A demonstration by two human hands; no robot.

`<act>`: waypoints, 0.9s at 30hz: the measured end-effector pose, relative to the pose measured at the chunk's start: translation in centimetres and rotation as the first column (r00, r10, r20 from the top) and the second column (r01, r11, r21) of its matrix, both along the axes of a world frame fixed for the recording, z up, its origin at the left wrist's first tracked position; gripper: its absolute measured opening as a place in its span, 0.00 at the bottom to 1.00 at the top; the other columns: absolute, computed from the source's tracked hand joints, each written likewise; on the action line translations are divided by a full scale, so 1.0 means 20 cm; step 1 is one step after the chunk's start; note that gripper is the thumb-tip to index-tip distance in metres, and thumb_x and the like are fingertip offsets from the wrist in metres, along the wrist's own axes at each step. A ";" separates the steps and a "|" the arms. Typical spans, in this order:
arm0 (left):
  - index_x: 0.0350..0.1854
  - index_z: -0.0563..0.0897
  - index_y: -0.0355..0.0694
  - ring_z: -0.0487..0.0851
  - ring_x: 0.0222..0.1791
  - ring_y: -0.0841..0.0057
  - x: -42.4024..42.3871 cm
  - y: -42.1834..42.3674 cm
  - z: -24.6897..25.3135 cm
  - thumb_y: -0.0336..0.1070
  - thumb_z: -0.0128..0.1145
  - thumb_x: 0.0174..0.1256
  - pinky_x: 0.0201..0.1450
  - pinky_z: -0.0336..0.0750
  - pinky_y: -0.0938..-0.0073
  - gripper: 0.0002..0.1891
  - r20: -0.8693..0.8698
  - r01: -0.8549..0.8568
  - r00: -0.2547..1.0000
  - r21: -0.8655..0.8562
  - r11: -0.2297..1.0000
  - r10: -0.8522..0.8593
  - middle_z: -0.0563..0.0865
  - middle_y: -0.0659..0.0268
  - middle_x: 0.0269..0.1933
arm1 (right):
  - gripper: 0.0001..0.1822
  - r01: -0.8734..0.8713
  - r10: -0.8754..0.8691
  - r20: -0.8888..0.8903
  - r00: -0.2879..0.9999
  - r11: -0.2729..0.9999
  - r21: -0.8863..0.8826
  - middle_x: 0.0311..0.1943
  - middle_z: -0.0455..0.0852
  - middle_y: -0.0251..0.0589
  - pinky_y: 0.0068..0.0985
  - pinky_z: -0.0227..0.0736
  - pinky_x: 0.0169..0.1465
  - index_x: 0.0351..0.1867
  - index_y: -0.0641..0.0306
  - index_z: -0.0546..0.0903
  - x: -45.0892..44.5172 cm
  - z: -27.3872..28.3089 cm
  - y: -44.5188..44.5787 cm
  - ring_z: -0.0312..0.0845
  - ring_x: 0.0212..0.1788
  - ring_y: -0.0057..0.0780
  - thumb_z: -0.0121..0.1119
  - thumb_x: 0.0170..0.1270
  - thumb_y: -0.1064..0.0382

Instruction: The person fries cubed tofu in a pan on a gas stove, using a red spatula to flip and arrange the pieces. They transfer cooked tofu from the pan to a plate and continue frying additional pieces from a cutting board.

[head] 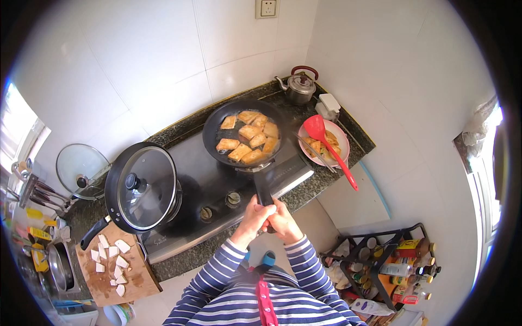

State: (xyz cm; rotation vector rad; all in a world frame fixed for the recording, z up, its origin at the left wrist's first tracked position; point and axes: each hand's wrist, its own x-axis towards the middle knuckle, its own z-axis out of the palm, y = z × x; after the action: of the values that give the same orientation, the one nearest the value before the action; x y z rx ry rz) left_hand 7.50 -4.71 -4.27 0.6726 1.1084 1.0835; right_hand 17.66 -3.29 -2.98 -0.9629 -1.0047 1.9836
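My left hand (253, 220) and my right hand (283, 223) are both wrapped around the black handle (263, 187) of a frying pan (211, 140). The pan is over the right side of the gas stove (191, 179); whether it rests on the burner is hidden. Several browned tofu-like slices (251, 131) lie in bubbling oil inside it. To the pan's right, a pink-rimmed plate (346, 153) holds more browned pieces. A red spatula (332, 148) and a pair of metal chopsticks (314, 150) lie across that plate.
A lidded black pan (112, 191) stands at the stove's left. Below it, several white slices (118, 272) lie on a wooden cutting board (94, 291). A metal kettle (301, 90) and a white-lidded container (328, 106) occupy the back corner. A black rack (377, 265) with bottles stands at lower right.
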 end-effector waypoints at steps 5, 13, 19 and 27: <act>0.41 0.69 0.37 0.66 0.12 0.89 -0.05 0.08 0.13 0.41 0.58 0.53 0.10 0.61 0.89 0.18 0.114 -0.064 0.992 0.053 0.997 0.058 0.71 0.72 0.22 | 0.06 0.028 -0.030 0.053 0.998 0.999 0.044 0.20 0.74 0.32 0.16 0.64 0.17 0.37 0.66 0.72 -0.07 0.17 0.09 0.67 0.15 0.17 0.53 0.60 0.67; 0.45 0.69 0.38 0.66 0.11 0.89 0.02 -0.01 0.04 0.41 0.58 0.53 0.10 0.62 0.89 0.20 -0.015 0.005 1.000 -0.006 1.000 -0.005 0.72 0.71 0.23 | 0.11 -0.011 0.011 0.013 1.000 1.000 -0.012 0.19 0.74 0.32 0.14 0.64 0.17 0.38 0.67 0.71 0.03 0.02 0.01 0.67 0.14 0.17 0.56 0.61 0.62; 0.44 0.68 0.37 0.67 0.12 0.88 0.04 -0.06 -0.07 0.39 0.59 0.52 0.10 0.63 0.88 0.20 -0.042 0.035 0.999 0.052 0.998 -0.033 0.72 0.70 0.24 | 0.13 0.035 -0.036 -0.012 0.999 0.997 -0.071 0.19 0.74 0.33 0.16 0.63 0.17 0.42 0.67 0.70 0.05 -0.12 -0.06 0.67 0.14 0.17 0.57 0.60 0.63; 0.44 0.67 0.37 0.68 0.12 0.88 -0.01 -0.03 -0.07 0.39 0.58 0.52 0.10 0.64 0.87 0.20 -0.056 0.068 0.996 0.023 0.997 -0.066 0.73 0.68 0.23 | 0.15 0.055 -0.063 -0.112 0.992 0.996 -0.070 0.19 0.73 0.32 0.15 0.64 0.16 0.46 0.66 0.68 0.00 -0.17 -0.04 0.66 0.13 0.17 0.57 0.60 0.65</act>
State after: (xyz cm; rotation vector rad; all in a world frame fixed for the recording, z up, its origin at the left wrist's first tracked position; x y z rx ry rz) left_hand 7.39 -5.34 -5.61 0.7581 1.1134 1.0283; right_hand 17.68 -4.12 -6.35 -0.8932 -0.8426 2.0094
